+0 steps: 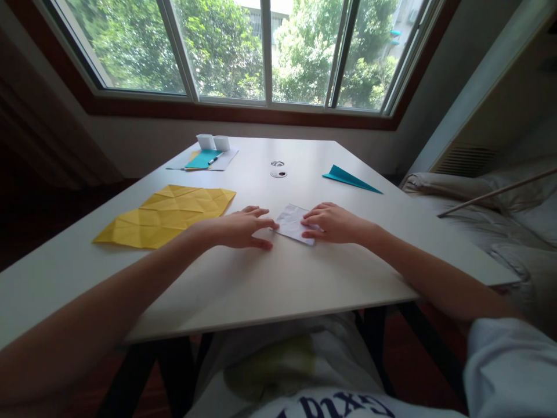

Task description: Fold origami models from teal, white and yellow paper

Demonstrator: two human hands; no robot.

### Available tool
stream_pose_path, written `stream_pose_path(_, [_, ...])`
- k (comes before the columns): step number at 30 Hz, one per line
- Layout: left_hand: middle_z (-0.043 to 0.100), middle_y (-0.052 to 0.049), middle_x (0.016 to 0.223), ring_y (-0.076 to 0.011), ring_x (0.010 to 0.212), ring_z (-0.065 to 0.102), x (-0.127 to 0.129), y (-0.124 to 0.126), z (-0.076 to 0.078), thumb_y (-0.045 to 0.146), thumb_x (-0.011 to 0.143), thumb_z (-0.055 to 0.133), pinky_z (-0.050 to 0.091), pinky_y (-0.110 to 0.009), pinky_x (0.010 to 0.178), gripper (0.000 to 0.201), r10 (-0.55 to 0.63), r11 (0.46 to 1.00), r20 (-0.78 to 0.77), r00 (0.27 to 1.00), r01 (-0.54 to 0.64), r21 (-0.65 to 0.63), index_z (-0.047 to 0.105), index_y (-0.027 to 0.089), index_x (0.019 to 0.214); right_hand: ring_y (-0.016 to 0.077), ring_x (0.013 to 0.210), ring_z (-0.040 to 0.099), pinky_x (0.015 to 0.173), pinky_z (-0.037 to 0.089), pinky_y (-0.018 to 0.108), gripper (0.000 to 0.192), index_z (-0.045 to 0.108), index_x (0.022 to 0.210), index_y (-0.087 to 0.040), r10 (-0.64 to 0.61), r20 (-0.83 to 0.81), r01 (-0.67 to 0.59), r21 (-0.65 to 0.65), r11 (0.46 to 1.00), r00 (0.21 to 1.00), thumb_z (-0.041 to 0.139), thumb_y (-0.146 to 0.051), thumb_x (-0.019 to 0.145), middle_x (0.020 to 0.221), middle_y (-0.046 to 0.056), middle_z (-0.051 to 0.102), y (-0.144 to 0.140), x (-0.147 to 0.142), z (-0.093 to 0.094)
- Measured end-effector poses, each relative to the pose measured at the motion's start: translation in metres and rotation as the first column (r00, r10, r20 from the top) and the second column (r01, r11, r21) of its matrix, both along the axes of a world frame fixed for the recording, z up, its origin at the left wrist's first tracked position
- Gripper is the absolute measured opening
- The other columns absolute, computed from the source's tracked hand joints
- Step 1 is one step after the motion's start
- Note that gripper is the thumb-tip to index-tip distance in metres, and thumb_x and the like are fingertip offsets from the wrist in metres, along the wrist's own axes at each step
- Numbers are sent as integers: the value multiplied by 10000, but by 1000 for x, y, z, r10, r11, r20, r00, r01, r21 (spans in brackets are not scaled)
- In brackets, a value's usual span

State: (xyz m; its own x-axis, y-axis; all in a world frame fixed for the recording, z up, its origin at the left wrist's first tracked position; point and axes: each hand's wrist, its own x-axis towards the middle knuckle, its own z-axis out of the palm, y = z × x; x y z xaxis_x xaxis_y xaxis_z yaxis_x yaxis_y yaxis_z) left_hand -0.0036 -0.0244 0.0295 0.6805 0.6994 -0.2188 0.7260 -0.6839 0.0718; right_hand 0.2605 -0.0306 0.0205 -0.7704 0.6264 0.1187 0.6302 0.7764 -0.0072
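Observation:
A small folded square of white paper (290,223) lies on the white table (243,284) in front of me, one corner pointing away. My right hand (331,223) rests over its right side, fingers spread and laid on the paper, covering that edge. At the paper's left corner is my left hand (246,227), open, with a fingertip touching or nearly touching the corner and the thumb down by the tabletop. Neither hand grips the paper.
Left of my hands lies a creased yellow paper sheet (167,213). A teal paper plane (351,179) is at the right. Two round items (278,173) lie mid-table. At the back left are teal paper (203,158), a pen (214,158) and white containers (205,141).

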Motion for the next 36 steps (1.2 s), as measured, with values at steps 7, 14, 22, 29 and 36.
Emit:
stream_pose_path(7, [237, 6, 1502, -336, 1359, 187, 16, -18, -3, 665, 764, 483, 198, -478, 1069, 591, -165, 986, 92, 982, 167, -16, 413, 457, 1313, 289, 1162, 511, 958, 390, 424, 517, 507, 1283, -131, -53, 57, 52, 11, 999, 997, 355, -456, 910, 1301, 159, 524, -1, -4, -10])
stream_pose_path(14, [384, -50, 1425, -279, 1280, 363, 18, -16, -5, 607, 828, 437, 252, -414, 1047, 569, -230, 973, 95, 969, 230, 7, 388, 391, 1352, 286, 1260, 416, 1027, 339, 440, 551, 392, 1377, -150, -34, 15, 35, -120, 992, 999, 310, -455, 925, 1393, 150, 424, 4, -1, -16])
stream_pose_path(22, [411, -114, 1395, -284, 1223, 424, 19, -8, -13, 585, 865, 371, 326, -389, 996, 592, -193, 976, 79, 978, 183, 120, 389, 269, 1366, 279, 1268, 409, 1041, 327, 426, 566, 375, 1388, -151, -45, 11, 46, -142, 989, 999, 320, -462, 919, 1407, 152, 403, 5, 0, -17])
stream_pose_path(29, [429, -125, 1374, -291, 1214, 412, 25, -18, -19, 608, 874, 305, 328, -412, 981, 636, -257, 956, 88, 963, 240, 168, 326, 240, 1392, 273, 1305, 356, 1063, 297, 433, 580, 361, 1398, -193, -109, 37, 114, -190, 975, 993, 296, -500, 910, 1437, 111, 370, 7, 2, -16])
stream_pose_path(36, [443, -125, 1343, -299, 1143, 439, 27, -25, -17, 614, 871, 298, 359, -410, 922, 638, -306, 936, 66, 950, 287, 202, 309, 264, 1404, 266, 1327, 323, 1074, 280, 430, 597, 342, 1407, -194, -149, 45, 155, -218, 964, 988, 283, -515, 908, 1459, 105, 331, 7, 2, -16])
